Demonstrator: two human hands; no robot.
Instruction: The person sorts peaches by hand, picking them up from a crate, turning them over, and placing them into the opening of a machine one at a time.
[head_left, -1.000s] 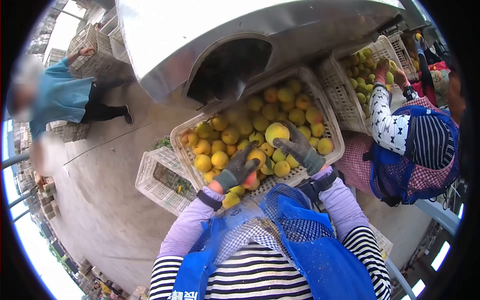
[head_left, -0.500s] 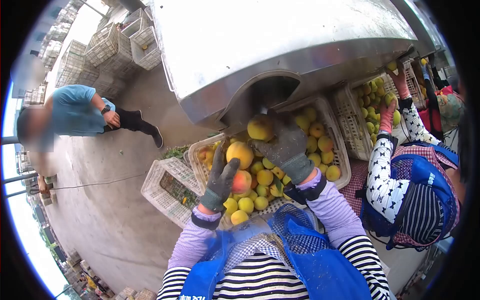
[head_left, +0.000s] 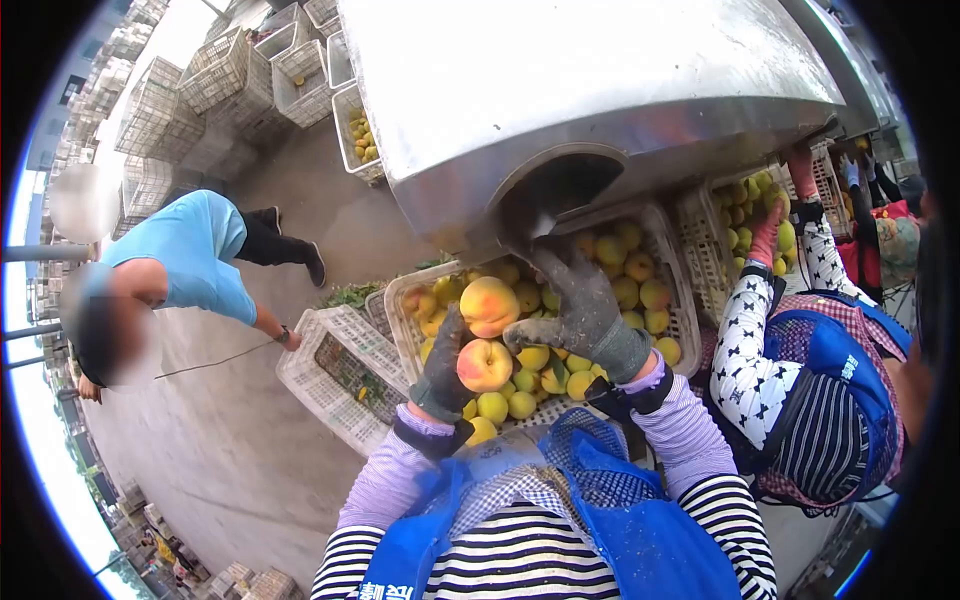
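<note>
My left hand [head_left: 443, 368], in a dark grey glove, grips a yellow-red peach [head_left: 484, 365], and a second peach [head_left: 489, 305] rests on top by the thumb. My right hand [head_left: 582, 305], also gloved, hovers palm down just right of these peaches with its fingers spread and nothing seen in it. Both hands are above a white plastic crate [head_left: 398, 292] filled with yellow peaches [head_left: 640, 292]. The crate stands under the dark opening [head_left: 560, 185] of a metal machine.
A person in a blue apron [head_left: 800, 400] at my right reaches pink gloves into a second peach crate [head_left: 700, 240]. At left, a person in a light blue shirt [head_left: 190, 255] bends toward a nearly empty crate [head_left: 330, 370]. Crates [head_left: 220, 80] are stacked far left.
My right hand no longer shows the peach it held up by the opening and has come down beside the left. My left hand now has two peaches. The person at left has bent forward.
</note>
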